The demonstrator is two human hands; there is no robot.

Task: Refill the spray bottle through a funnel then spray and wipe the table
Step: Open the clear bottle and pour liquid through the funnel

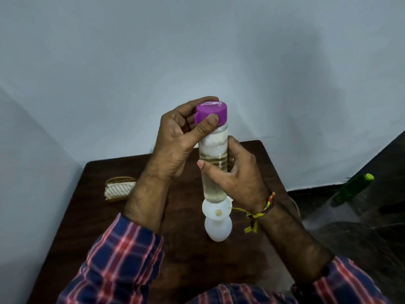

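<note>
Left hand [175,137] pinches cap [211,112] (purple).

The clear bottle [213,163] is showing as transparent, smooth and glossy, probably plastic, with clear liquid visible through its wall. Its purple cap [211,112] is reading as opaque moulded plastic with a slight sheen. The white funnel [217,207] and the white spray bottle [218,228] beneath it are appearing as translucent, matt plastic. The table [122,216] is presenting a dark brown, smooth wood-like top with low gloss. The holder [119,188] is looking like woven cane or wire. The sleeves [118,260] are showing as checked woven cloth. The green bottle [352,189] is appearing as glossy plastic.
</note>
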